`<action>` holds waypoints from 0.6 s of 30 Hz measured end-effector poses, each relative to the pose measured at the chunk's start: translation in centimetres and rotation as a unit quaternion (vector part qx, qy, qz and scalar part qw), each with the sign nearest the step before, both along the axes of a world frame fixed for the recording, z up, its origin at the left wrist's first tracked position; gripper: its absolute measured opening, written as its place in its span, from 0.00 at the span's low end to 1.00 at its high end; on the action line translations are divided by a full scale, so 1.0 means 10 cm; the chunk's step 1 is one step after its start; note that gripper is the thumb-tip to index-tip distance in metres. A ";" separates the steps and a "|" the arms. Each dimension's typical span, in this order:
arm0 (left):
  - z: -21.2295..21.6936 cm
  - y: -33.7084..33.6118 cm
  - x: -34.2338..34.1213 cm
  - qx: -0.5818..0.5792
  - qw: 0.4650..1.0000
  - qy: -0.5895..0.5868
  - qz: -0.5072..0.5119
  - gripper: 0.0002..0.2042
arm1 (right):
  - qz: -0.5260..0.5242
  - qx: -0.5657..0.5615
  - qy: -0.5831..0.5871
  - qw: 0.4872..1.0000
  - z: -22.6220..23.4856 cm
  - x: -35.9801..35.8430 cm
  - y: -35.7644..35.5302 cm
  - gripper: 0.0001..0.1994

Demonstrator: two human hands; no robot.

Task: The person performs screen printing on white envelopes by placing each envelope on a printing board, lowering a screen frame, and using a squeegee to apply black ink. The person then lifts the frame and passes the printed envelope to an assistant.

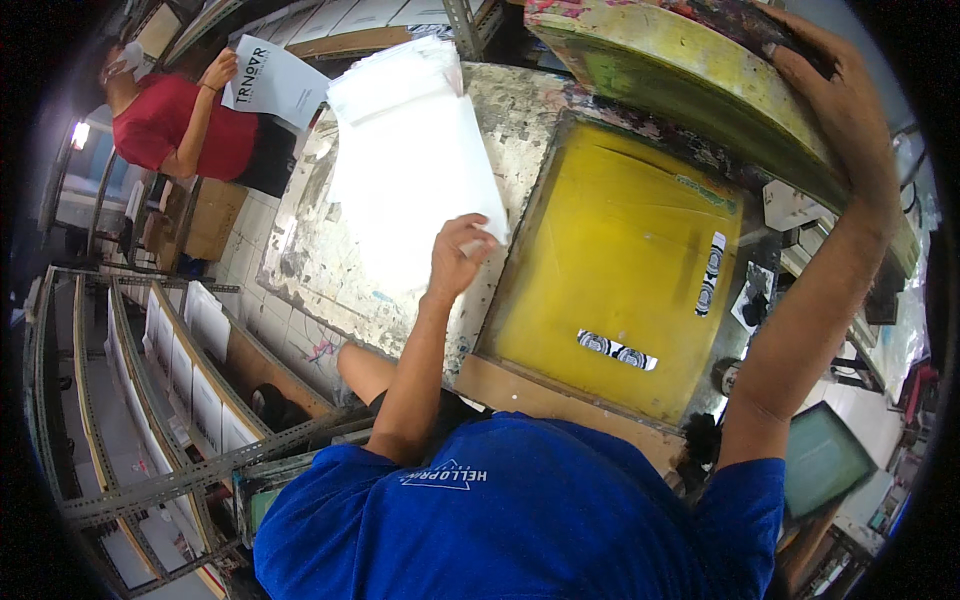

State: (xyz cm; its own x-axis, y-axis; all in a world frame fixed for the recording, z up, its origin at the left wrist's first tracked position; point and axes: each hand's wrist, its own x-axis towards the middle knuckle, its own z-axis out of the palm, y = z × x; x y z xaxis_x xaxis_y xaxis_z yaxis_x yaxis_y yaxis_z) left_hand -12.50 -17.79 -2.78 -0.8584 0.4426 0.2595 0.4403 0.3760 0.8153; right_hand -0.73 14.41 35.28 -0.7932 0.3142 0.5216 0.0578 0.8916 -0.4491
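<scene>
My left hand is at the right edge of a stack of white paper sheets, its fingers curled and pinched at the edge of a sheet. How much paper they hold is hard to make out. To the right, my right hand grips the upper edge of a raised screen-printing frame, which is tilted up and stained yellow-green. Below that frame lies a flat yellow printing bed. Two black-and-white patterned strips, a lower strip and an upright strip, lie on it.
The paper rests on a paint-spattered table. At the left, a person in a red shirt holds up a printed sheet. Metal shelving with white stacks stands at the lower left. A green framed screen leans at the right.
</scene>
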 end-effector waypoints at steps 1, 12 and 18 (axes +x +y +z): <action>0.16 0.01 0.10 -0.079 0.996 -0.004 -0.051 0.14 | -0.005 0.012 -0.019 1.000 0.03 0.01 0.01 0.19; -0.37 1.25 0.61 -0.260 0.935 0.142 -0.196 0.31 | 0.032 0.117 -0.010 0.993 -0.08 -0.02 0.31 0.18; -0.41 2.11 1.00 -0.252 0.890 0.177 -0.336 0.32 | 0.104 0.025 -0.013 0.994 -0.04 -0.07 0.48 0.20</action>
State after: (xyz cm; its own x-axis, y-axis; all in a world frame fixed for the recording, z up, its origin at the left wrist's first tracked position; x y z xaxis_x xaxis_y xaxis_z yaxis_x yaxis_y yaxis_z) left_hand -2.49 3.26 -6.92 -0.2603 0.9618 0.0847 0.8994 0.2097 0.3834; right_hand -1.48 19.16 34.89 -0.8517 0.1150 0.5113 -0.1200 0.9069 -0.4038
